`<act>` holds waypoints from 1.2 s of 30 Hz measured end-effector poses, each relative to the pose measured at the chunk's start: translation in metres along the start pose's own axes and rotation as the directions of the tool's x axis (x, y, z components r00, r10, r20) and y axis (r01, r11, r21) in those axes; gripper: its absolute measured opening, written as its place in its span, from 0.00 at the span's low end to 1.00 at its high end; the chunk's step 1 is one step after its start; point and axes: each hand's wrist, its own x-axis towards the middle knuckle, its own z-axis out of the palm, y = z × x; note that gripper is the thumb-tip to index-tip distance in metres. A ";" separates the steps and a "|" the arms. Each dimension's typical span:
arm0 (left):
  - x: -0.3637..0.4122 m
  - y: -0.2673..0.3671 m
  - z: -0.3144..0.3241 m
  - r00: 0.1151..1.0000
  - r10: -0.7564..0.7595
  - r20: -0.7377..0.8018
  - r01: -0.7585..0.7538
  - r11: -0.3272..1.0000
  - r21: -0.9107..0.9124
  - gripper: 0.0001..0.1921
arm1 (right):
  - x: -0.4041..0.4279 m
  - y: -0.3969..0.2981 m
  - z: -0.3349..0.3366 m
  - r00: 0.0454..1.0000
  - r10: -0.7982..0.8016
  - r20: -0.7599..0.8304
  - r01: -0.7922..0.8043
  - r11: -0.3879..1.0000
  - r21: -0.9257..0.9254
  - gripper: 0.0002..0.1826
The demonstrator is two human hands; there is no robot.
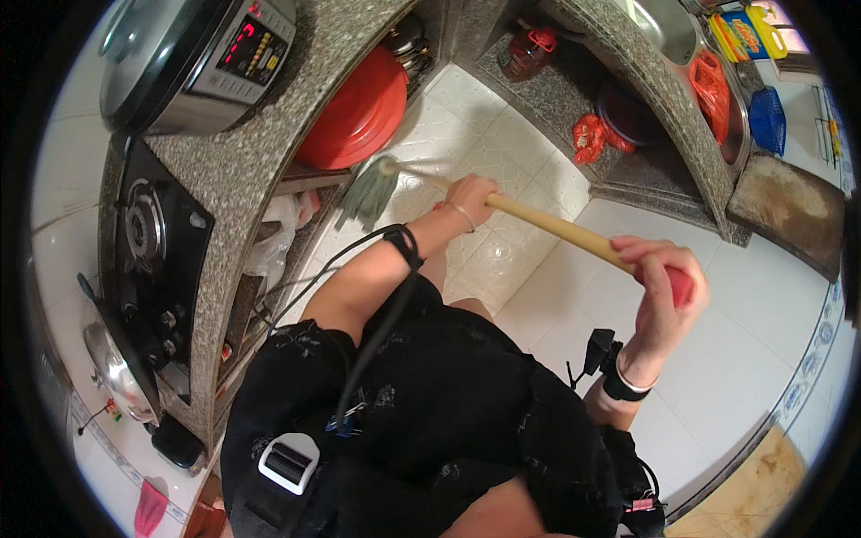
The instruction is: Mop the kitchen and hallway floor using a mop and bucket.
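Note:
A string mop with a grey-green head rests on the tiled floor, just below the edge of the left counter. Its pale yellow pole slants up to the right across my front. My left hand is wrapped around the lower part of the pole. Higher up, my right hand grips the top end, where a red cap shows between thumb and palm. Both wrists wear black straps, and a cable runs from the left one.
Left, a speckled stone counter carries an electric pressure cooker and gas stove. A red plastic basin sits beneath it. Right, the sink counter has a bottle and red bags below. A worn board juts out.

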 end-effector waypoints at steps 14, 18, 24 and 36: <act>0.154 0.002 0.056 0.986 0.146 -0.085 -0.153 0.985 -0.074 0.15 | 0.019 0.059 -0.013 0.973 -0.223 -0.054 0.209 0.958 -0.199 0.02; 0.130 0.010 0.064 0.949 0.150 -0.276 -0.194 0.971 -0.137 0.16 | 0.022 0.042 -0.028 0.958 -0.238 0.161 0.271 0.935 -0.227 0.05; 0.066 0.050 0.042 0.984 -0.094 -0.154 0.070 0.986 -0.152 0.15 | 0.032 0.012 -0.053 0.936 -0.276 0.220 0.293 0.955 -0.050 0.10; -0.070 -0.015 0.063 0.902 -0.403 -0.155 0.418 0.905 0.080 0.20 | 0.038 0.083 -0.036 0.856 0.174 0.487 -0.203 0.979 0.008 0.05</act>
